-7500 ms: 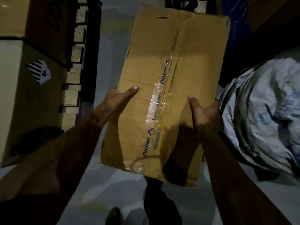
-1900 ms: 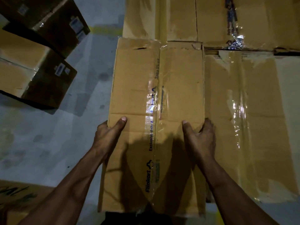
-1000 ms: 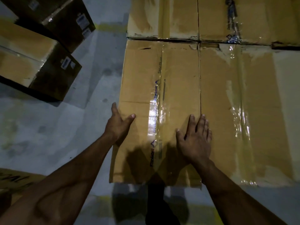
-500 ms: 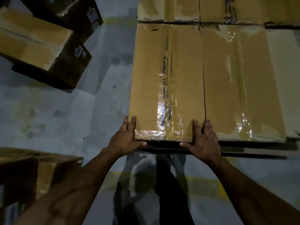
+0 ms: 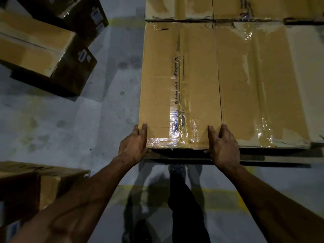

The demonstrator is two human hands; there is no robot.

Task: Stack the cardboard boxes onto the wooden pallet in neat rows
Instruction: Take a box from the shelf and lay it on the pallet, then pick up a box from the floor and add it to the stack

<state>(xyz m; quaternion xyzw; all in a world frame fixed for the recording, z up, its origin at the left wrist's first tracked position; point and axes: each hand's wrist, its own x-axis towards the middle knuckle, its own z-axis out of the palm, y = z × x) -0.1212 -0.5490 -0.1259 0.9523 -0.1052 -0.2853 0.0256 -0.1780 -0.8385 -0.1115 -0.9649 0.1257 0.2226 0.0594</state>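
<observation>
1. Off to the left, loose cardboard boxes point(image 5: 40, 50) sit on the grey concrete floor point(image 5: 70, 123), with another carton point(image 5: 35, 183) lower down.
2. The left hand point(image 5: 134, 146) clasps the near-left corner of the Flipkart-taped box point(image 5: 178, 85), fingers on top, thumb under the edge.
3. That box lies flat, touching the neighbouring box point(image 5: 263, 85) in the row.
4. The right hand point(image 5: 223, 146) grips its near-right corner the same way, above the dark pallet edge point(image 5: 263, 157).
</observation>
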